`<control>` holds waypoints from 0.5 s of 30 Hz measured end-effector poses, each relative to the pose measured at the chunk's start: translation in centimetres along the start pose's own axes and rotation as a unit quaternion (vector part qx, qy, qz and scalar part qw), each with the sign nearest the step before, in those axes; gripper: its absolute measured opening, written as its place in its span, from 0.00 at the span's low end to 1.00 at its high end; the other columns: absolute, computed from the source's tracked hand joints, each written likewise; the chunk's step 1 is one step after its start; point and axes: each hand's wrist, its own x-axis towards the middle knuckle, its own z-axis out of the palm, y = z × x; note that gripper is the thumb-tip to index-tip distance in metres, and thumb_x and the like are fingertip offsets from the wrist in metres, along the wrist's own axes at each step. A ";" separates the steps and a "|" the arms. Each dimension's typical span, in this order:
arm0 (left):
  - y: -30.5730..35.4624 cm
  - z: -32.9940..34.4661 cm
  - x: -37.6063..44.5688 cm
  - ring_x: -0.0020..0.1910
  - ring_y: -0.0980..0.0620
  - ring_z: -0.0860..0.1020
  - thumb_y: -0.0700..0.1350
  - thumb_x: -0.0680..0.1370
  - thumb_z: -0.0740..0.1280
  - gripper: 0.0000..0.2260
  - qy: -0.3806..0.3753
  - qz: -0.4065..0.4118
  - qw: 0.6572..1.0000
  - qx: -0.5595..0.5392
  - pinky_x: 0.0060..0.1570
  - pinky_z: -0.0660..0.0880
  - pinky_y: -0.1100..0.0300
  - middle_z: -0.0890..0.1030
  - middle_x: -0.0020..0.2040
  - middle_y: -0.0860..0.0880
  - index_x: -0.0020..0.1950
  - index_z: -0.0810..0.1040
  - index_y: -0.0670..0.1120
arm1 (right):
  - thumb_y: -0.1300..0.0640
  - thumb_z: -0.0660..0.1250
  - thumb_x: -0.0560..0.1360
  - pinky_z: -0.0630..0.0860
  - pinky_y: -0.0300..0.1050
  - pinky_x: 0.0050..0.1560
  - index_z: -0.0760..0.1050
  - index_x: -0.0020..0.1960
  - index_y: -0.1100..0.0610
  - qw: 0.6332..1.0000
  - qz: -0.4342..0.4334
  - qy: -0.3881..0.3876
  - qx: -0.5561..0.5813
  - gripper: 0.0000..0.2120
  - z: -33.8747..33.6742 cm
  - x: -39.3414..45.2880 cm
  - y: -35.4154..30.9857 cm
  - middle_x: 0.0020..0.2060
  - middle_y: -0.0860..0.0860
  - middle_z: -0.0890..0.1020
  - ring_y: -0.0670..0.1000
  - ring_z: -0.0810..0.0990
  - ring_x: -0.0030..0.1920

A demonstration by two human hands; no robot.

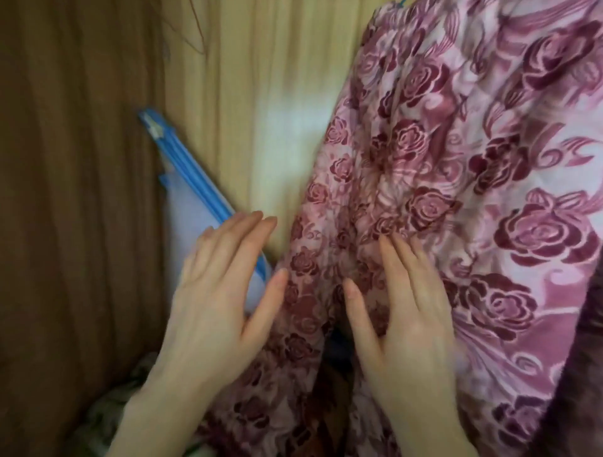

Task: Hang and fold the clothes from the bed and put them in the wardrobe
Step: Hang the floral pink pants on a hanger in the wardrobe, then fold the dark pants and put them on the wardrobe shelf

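A pink garment with a dark red rose print (456, 169) hangs down the right half of the head view, in front of a pale wood wardrobe panel (267, 98). My right hand (408, 310) lies flat on the fabric with fingers spread, holding nothing. To the left, my left hand (218, 287) is open, fingers together, its thumb touching the garment's left edge and its palm over a white storage bag with a blue zip edge (192, 182). A bit of blue hanger shows at the garment's top (399, 2).
A dark brown wooden surface (75, 195) fills the left side. A patterned greenish cloth (130, 391) shows at the bottom left under my left forearm. A dark purple fabric (584, 375) hangs at the right edge.
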 end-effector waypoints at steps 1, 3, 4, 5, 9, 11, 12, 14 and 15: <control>0.0 -0.5 -1.3 0.78 0.46 0.68 0.56 0.85 0.58 0.25 -0.005 -0.016 1.000 0.022 0.74 0.67 0.38 0.74 0.76 0.47 0.78 0.71 0.44 | 0.41 0.62 0.82 0.59 0.53 0.80 0.66 0.79 0.57 1.000 -0.002 -0.017 0.022 0.31 0.4 -0.8 0.0 0.78 0.52 0.68 0.50 0.60 0.81; 0.2 -1.4 -3.8 0.78 0.46 0.69 0.54 0.84 0.60 0.24 -0.011 -0.046 0.997 0.062 0.74 0.67 0.38 0.74 0.75 0.46 0.77 0.72 0.43 | 0.40 0.62 0.82 0.59 0.53 0.80 0.65 0.80 0.56 0.996 -0.011 -0.052 0.071 0.32 1.2 -2.5 0.0 0.79 0.50 0.66 0.50 0.59 0.81; 0.6 -1.9 -5.0 0.78 0.45 0.69 0.53 0.84 0.60 0.24 -0.016 -0.062 0.995 0.081 0.73 0.67 0.38 0.75 0.75 0.46 0.76 0.73 0.43 | 0.39 0.61 0.82 0.58 0.51 0.81 0.65 0.80 0.56 0.993 -0.018 -0.070 0.091 0.33 1.5 -3.3 0.1 0.80 0.50 0.66 0.49 0.59 0.81; 0.9 -2.3 -6.2 0.77 0.45 0.70 0.53 0.84 0.61 0.23 -0.020 -0.078 0.992 0.099 0.73 0.68 0.38 0.75 0.74 0.46 0.76 0.73 0.43 | 0.37 0.59 0.82 0.57 0.50 0.81 0.64 0.80 0.55 0.990 -0.026 -0.087 0.106 0.33 1.6 -4.1 0.1 0.80 0.49 0.65 0.49 0.58 0.82; 3.5 -4.5 -10.7 0.76 0.45 0.71 0.54 0.84 0.61 0.22 -0.040 -0.132 0.976 0.166 0.72 0.68 0.37 0.76 0.73 0.48 0.74 0.76 0.44 | 0.34 0.56 0.82 0.62 0.54 0.79 0.62 0.81 0.54 0.972 -0.050 -0.162 0.162 0.35 2.1 -7.5 -0.2 0.80 0.48 0.64 0.50 0.59 0.82; 5.1 -6.0 -12.6 0.77 0.44 0.70 0.54 0.84 0.60 0.22 -0.047 -0.149 0.969 0.192 0.73 0.67 0.37 0.75 0.73 0.47 0.74 0.76 0.43 | 0.34 0.56 0.82 0.63 0.55 0.78 0.62 0.81 0.54 0.959 -0.066 -0.185 0.205 0.35 2.2 -9.0 -1.0 0.80 0.49 0.65 0.51 0.61 0.81; 5.9 -6.9 -13.5 0.77 0.44 0.70 0.55 0.84 0.60 0.23 -0.050 -0.159 0.964 0.206 0.73 0.67 0.36 0.75 0.73 0.47 0.74 0.76 0.43 | 0.35 0.57 0.82 0.64 0.56 0.77 0.63 0.81 0.55 0.951 -0.075 -0.196 0.228 0.35 2.2 -9.7 -1.5 0.80 0.50 0.66 0.52 0.61 0.81; 7.2 -8.9 -15.3 0.78 0.43 0.69 0.54 0.84 0.60 0.22 -0.053 -0.182 0.953 0.237 0.72 0.67 0.36 0.75 0.74 0.47 0.74 0.76 0.43 | 0.37 0.60 0.81 0.67 0.60 0.75 0.65 0.80 0.56 0.935 -0.096 -0.208 0.270 0.34 2.1 -10.9 -2.7 0.78 0.52 0.68 0.54 0.64 0.80; 7.8 -9.9 -16.2 0.78 0.44 0.69 0.54 0.84 0.61 0.22 -0.053 -0.195 0.945 0.256 0.72 0.68 0.36 0.75 0.74 0.48 0.74 0.76 0.44 | 0.38 0.61 0.81 0.69 0.62 0.73 0.66 0.80 0.57 0.928 -0.108 -0.210 0.289 0.34 2.0 -11.4 -3.4 0.78 0.53 0.69 0.55 0.66 0.79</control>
